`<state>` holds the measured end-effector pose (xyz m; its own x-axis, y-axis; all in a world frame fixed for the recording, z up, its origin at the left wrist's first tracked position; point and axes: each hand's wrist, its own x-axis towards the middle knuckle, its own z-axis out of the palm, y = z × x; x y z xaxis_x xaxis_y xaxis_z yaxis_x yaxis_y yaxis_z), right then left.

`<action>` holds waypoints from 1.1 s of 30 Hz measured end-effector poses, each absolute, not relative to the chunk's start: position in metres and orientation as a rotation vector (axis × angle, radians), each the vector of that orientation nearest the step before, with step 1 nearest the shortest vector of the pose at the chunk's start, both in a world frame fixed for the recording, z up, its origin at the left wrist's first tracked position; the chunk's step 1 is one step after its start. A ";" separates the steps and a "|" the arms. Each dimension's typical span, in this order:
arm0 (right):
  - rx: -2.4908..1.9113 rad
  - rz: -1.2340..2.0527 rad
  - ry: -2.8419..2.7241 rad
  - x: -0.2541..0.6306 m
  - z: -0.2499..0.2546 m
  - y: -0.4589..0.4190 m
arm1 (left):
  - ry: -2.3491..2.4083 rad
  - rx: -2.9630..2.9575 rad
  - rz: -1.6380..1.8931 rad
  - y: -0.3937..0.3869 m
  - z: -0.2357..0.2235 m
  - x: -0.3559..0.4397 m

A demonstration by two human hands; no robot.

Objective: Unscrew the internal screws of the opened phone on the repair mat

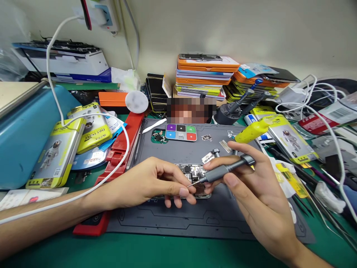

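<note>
My right hand (251,186) grips a grey precision screwdriver (223,172) with its tip pointing left and down. That tip sits at the fingertips of my left hand (150,184), whose thumb and forefinger are pinched together at it on something too small to make out. Under both hands lies an opened phone (192,173) with bare circuit parts, on a dark grey repair mat (178,149). The left fingers cover much of the phone.
On the mat's far edge sit a tray of coloured squares (180,132) and small loose parts (206,138). A yellow tool (252,131) lies right of them. Yellow battery boxes (58,150), a red clamp (117,156), a white cable (92,186) and stacked boxes (205,76) crowd the green desk.
</note>
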<state>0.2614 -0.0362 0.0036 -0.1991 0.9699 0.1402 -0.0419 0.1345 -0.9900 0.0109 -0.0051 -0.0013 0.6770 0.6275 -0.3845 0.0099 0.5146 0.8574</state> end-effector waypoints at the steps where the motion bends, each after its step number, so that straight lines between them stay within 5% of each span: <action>1: -0.982 1.264 -1.397 0.262 0.004 -0.036 | 0.757 0.974 0.417 -0.005 -0.001 0.011; 33: -0.947 1.250 -1.388 0.260 0.003 -0.037 | 0.748 1.021 0.434 -0.005 -0.001 0.011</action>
